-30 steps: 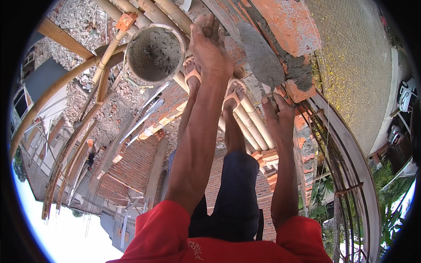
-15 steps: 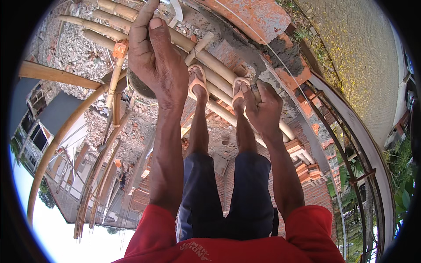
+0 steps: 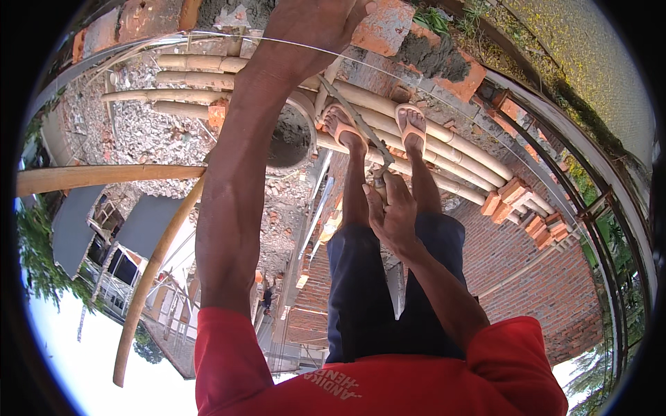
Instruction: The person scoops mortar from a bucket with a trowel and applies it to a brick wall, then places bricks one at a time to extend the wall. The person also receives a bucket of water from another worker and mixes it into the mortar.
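Note:
My left hand [image 3: 316,35] reaches far forward to the top edge of the view, beside the brick wall top [image 3: 385,29]. Its thumb points right; the other fingers are cut off or hidden, so what it may hold does not show. In front of my thighs, my right hand [image 3: 394,211] is wrapped round the handle of a trowel [image 3: 357,121]. The mortar-smeared blade, seen nearly edge-on, slants up and left over my sandalled feet. A round bucket [image 3: 288,139] with grey mortar inside stands right of my left forearm. Wet mortar [image 3: 440,59] lies along the bricks.
Bamboo poles [image 3: 444,149] form the platform under my feet. A taut string [image 3: 430,90] runs along the wall. Stacked bricks [image 3: 506,197] sit at the platform's right end. A wooden beam [image 3: 104,177] juts in at left. Rubble lies below; a metal railing [image 3: 596,204] curves at right.
My left hand has moved forward to the wall top. My right hand has come back toward my thighs, and the trowel in it now shows plainly. The whole view has swung.

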Available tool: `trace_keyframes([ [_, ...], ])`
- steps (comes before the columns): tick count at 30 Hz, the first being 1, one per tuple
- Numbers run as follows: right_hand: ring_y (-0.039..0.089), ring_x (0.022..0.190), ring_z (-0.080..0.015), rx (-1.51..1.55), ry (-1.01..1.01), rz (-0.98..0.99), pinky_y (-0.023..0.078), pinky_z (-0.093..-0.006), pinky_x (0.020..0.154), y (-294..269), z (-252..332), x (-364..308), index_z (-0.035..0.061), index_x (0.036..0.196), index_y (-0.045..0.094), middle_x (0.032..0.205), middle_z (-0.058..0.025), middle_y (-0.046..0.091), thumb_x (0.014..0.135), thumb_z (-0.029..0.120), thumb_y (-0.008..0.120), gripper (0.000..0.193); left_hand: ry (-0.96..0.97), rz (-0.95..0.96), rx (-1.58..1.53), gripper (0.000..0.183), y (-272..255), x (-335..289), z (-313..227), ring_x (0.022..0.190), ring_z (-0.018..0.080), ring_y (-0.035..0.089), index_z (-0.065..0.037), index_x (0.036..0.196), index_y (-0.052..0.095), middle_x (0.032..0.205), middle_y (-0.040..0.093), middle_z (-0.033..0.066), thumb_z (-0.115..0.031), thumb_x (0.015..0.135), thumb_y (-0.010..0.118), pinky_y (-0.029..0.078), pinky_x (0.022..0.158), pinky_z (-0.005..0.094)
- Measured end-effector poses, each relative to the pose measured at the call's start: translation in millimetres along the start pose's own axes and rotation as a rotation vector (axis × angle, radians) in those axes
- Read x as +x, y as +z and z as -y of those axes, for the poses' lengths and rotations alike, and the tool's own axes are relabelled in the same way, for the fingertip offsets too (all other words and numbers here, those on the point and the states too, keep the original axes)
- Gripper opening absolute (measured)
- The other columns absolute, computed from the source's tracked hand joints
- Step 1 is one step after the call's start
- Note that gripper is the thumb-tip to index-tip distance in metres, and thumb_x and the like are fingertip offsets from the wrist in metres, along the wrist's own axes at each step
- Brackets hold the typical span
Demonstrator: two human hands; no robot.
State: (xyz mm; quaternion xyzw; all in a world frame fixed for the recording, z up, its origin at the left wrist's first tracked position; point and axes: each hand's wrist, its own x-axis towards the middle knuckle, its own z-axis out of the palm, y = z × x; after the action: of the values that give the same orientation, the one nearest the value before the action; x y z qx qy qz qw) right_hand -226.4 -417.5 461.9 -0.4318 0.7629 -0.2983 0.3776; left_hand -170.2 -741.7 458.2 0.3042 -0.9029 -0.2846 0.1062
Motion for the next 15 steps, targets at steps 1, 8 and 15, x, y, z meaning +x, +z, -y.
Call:
trace_keyframes([
  [1,0.064,0.072,-0.0312,0.053,-0.024,-0.115,0.051,-0.0422,0.063,-9,2,1,-0.006,0.11,0.059,0.09,-0.0178,0.062,0.094,0.02,0.072,0.033,0.021,0.026,-0.023,0.052,4,1,4,0.132,0.0446,0.05,-0.002,0.15,0.043,0.143,0.054,0.0259,-0.013,0.1,0.054,0.039,0.115,0.0485],
  [8,0.053,0.055,-0.0069,0.535,0.397,-0.127,0.043,-0.0268,0.05,-21,42,36,-0.0051,0.105,0.062,0.066,-0.0022,0.058,0.103,0.031,0.064,0.036,0.043,0.134,-0.05,0.054,20,-7,23,0.141,0.0435,0.041,0.002,0.15,0.041,0.148,0.047,0.0272,-0.013,0.1,0.053,0.032,0.12,0.0499],
  [15,0.05,0.049,-0.0037,0.833,0.549,-0.156,0.041,-0.0209,0.044,-21,51,64,-0.0018,0.101,0.064,0.063,0.0002,0.057,0.104,0.026,0.062,0.028,0.117,0.125,-0.043,0.054,23,-5,32,0.14,0.044,0.042,0.003,0.149,0.041,0.147,0.047,0.0294,-0.011,0.099,0.054,0.033,0.119,0.0494],
])
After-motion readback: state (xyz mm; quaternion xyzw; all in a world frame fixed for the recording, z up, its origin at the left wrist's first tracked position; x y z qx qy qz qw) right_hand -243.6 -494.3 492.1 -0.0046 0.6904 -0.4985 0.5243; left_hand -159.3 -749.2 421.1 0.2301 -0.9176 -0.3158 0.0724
